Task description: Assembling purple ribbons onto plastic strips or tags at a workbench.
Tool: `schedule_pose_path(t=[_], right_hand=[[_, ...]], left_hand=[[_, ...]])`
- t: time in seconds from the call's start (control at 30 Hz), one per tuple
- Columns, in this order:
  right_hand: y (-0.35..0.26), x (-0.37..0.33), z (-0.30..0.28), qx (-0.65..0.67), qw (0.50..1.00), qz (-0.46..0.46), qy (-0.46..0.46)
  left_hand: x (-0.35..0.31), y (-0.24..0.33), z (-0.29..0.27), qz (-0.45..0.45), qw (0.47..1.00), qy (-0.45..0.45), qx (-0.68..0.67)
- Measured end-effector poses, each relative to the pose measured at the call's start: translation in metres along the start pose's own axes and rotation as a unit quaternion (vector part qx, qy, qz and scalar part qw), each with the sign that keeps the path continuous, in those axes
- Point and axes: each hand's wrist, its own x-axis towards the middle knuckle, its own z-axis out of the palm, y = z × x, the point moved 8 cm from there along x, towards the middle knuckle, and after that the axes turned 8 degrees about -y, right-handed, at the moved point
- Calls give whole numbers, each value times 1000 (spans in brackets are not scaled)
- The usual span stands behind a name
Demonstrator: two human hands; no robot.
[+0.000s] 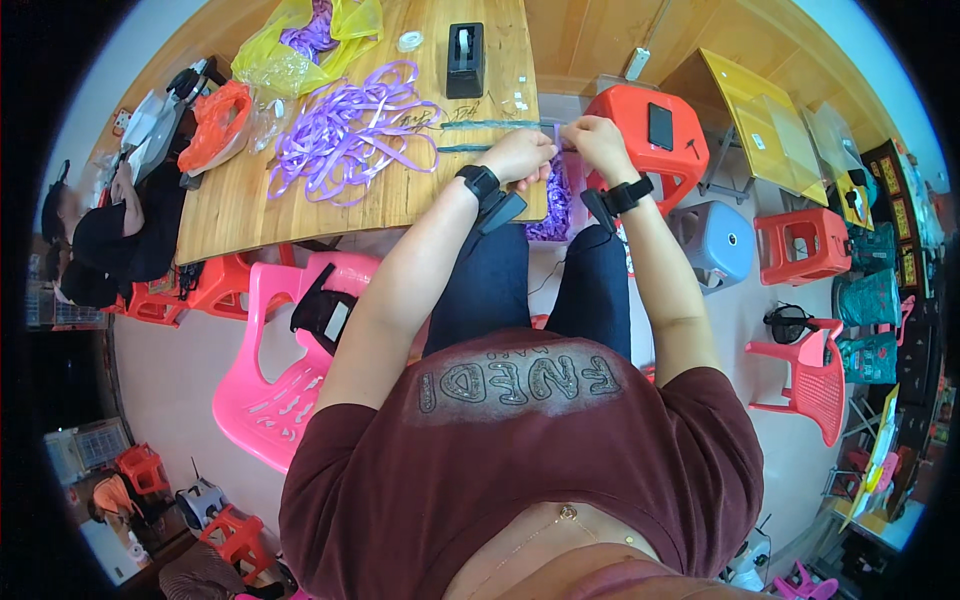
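Observation:
Over the table's right edge, my left hand (522,158) is closed, its fingertips pinched together. Just to its right, my right hand (598,145) is also closed in a pinch, a small gap apart. What the fingertips hold is too small to make out. A narrow purple strip (556,135) shows between the hands; I cannot tell whether either one grips it. Below them stands a clear bin with purple ribbon pieces (560,205). Two dark green strips (490,124) lie on the table by my left hand. Farther left is a loose heap of purple ribbon (335,140).
On the wooden table (400,205) are a black tape dispenser (465,62), a tape roll (410,41) and a yellow plastic bag (340,40). A red stool (640,105) with a black phone (661,127) stands right. A pink chair (262,400) is at left; another person sits beyond.

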Motion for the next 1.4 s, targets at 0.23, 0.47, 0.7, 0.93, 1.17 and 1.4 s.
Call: schedule_pose_path(t=[0.23,0.47,0.7,0.93,1.17,1.4], right_hand=[[69,26,40,439,859,115,-236],[61,23,59,552,783,69,-278],[48,24,68,579,755,-7,-307],[120,1,17,644,749,10,-153],[155,28,28,472,874,24,-114],[175,53,42,351,928,69,-105]], left_hand=[[3,2,1,3,1000,0,-7],[6,-5,-3,-3,1000,1,3],[-18,7,6,24,999,-7,-47],[-237,210,66,412,903,-47,-113],[-345,233,118,548,827,-43,-119],[-384,269,145,632,751,-160,-109]])
